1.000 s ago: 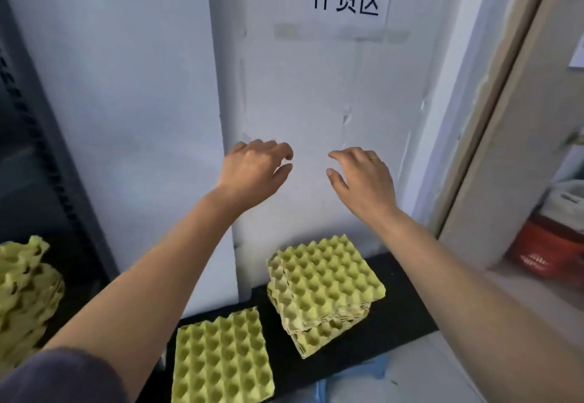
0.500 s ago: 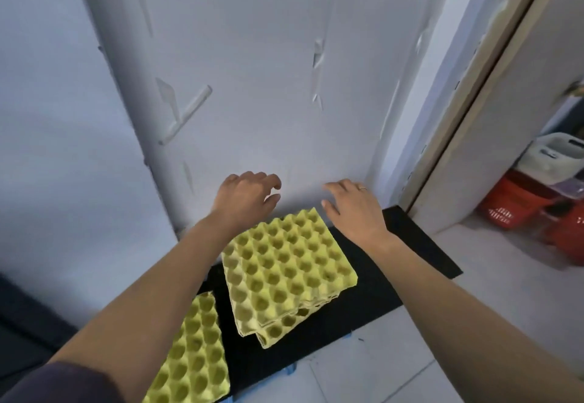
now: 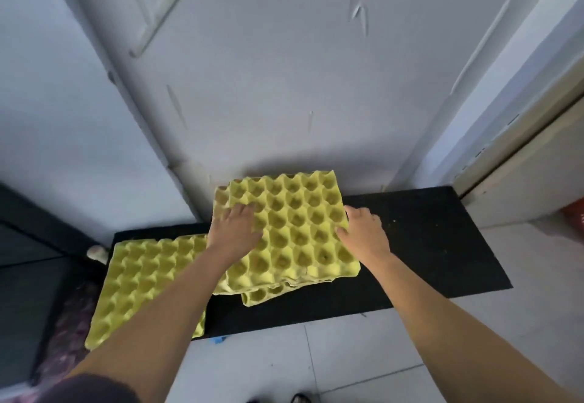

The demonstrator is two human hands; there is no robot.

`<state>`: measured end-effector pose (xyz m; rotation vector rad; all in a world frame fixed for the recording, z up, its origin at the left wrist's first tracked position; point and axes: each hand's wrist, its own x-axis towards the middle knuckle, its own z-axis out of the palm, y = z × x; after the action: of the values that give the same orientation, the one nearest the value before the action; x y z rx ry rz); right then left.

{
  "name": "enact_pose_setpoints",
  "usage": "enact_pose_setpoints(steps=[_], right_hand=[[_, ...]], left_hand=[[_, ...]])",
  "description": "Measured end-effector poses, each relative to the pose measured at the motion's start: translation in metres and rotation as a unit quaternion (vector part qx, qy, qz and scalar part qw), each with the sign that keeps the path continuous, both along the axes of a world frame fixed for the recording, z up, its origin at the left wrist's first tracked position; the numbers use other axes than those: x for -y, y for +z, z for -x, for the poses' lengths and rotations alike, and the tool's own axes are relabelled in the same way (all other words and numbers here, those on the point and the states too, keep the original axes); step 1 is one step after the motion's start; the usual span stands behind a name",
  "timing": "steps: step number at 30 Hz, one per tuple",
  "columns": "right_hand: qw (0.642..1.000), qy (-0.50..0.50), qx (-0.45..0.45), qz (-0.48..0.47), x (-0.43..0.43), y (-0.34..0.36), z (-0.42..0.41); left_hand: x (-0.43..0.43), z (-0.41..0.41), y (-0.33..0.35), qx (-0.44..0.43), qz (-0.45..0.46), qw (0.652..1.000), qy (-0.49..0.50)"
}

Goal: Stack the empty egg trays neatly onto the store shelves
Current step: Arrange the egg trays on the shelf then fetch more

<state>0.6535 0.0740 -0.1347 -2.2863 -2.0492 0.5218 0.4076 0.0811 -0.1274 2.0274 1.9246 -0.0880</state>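
A loose, skewed stack of yellow egg trays [image 3: 294, 229] lies on a black mat [image 3: 426, 244] against a white wall. My left hand [image 3: 235, 232] rests flat on the top tray's left side, fingers spread over the cups. My right hand [image 3: 363, 233] presses against the stack's right edge, thumb on the top tray's rim. A second yellow egg tray [image 3: 142, 279] lies flat to the left on the same mat, partly hidden under my left forearm.
White foam panels [image 3: 284, 71] stand right behind the mat. A dark shelf unit [image 3: 28, 263] sits at the left edge. A door frame [image 3: 521, 156] and a red object [image 3: 575, 216] are at the right. Grey floor tiles [image 3: 316, 355] lie in front.
Both hands have dropped from in front of the wall down onto the tray stack. The view has tilted down and moved closer to the floor.
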Motion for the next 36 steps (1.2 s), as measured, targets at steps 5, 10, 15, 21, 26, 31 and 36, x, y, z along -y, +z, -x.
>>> enact_pose_setpoints(steps=[5, 10, 15, 21, 26, 31, 36], right_hand=[[0.995, -0.063, -0.055, 0.059, -0.009, -0.062, -0.004], [0.965, -0.156, -0.188, 0.091, -0.017, -0.098, 0.0], [0.968, -0.177, -0.173, 0.035, -0.019, -0.1, 0.004], [0.975, -0.167, -0.149, 0.0, -0.015, -0.06, 0.008], [0.971, -0.167, -0.16, -0.051, -0.01, 0.001, 0.022], [0.966, -0.149, -0.177, -0.119, 0.0, 0.069, 0.037], [0.956, -0.114, -0.203, -0.179, 0.011, 0.125, 0.062]], left_hand=[[0.01, 0.005, -0.063, 0.07, 0.092, 0.979, 0.169], [0.011, 0.007, -0.098, 0.139, 0.109, 0.955, 0.24], [0.01, 0.006, -0.098, 0.17, 0.063, 0.946, 0.27], [0.009, 0.016, -0.057, 0.205, 0.018, 0.942, 0.266], [0.014, 0.03, 0.006, 0.236, -0.032, 0.937, 0.255], [0.021, 0.049, 0.072, 0.271, -0.106, 0.931, 0.22], [0.036, 0.075, 0.131, 0.302, -0.188, 0.911, 0.21]])
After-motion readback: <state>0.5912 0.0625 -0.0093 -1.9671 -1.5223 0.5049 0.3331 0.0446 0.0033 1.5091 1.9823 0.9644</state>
